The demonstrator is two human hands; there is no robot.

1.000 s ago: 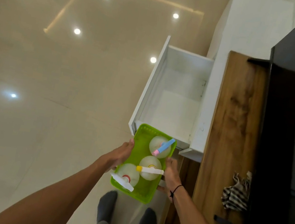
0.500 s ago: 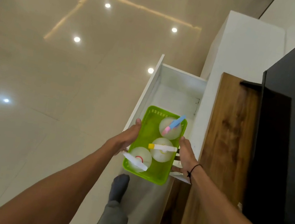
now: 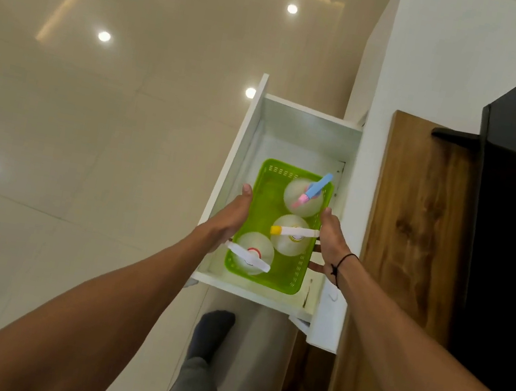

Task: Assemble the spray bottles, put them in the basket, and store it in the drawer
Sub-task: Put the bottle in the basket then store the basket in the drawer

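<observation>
Head view: no readable writing.
Basket (image 3: 266, 203): green, inside open white drawer (image 3: 310, 125), long axis running away from the person.
Bottles: 3, upright, between both hands.
Left hand (image 3: 232, 216): grip flat against basket's side.
Right hand (image 3: 331, 242): grip clasping opposite rim.

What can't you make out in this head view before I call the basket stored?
- Whether the green basket rests on the floor of the drawer: its own walls hide the underside.
- Fingers of the left hand and right hand: hidden beside the basket's walls, so grip or release is unclear.
- Fill of the three spray bottles: seen from straight above only.
- Drawer front: hidden under the near rim and the arms.
</observation>
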